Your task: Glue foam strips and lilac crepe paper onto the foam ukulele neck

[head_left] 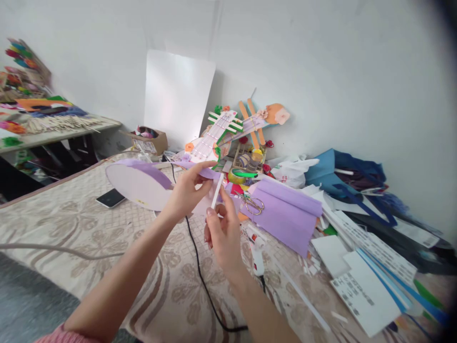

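My left hand (190, 186) grips the narrow part of a flat craft board, its fingers closed at a lilac-covered edge. The board's wide rounded end (134, 178), pale on its face and lilac along its rim, stretches out to the left above the table. Between the thumb and fingers of my right hand (223, 226) is a thin white strip (217, 190), tilted upward, its top end close to the lilac edge. Whether the strip touches the board I cannot tell. A white hot glue gun (256, 255) lies just right of my right hand.
Scissors (254, 205) rest on folded lilac felt (282, 214) at right. A black cord (197, 252) crosses the patterned tablecloth (171, 286). A phone (110, 198) lies at left. Decorated craft instruments (217, 133) lean at the wall; white card pieces (371, 290) pile up at far right.
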Tool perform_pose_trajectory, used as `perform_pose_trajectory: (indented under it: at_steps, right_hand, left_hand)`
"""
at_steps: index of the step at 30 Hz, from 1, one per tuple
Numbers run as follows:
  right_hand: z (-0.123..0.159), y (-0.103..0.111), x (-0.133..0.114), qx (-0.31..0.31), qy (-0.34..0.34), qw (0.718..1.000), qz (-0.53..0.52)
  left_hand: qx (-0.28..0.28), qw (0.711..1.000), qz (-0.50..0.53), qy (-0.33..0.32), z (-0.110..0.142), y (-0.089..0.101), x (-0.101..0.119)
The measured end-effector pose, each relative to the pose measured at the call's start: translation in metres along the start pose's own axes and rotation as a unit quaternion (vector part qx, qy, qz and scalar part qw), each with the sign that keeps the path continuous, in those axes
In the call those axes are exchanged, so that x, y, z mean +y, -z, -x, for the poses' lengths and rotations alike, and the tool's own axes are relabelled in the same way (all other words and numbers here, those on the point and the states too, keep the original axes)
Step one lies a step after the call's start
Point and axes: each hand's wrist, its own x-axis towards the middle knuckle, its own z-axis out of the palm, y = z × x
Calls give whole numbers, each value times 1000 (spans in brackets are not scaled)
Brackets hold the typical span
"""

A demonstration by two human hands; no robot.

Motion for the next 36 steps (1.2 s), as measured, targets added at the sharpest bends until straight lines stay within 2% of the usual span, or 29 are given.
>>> perform_pose_trajectory:
  at_steps: [36]
  right_hand:
    - [1, 0, -4, 2, 9, 1000, 17]
  left_hand:
    - [0, 1000, -23, -1, 1, -1, -1]
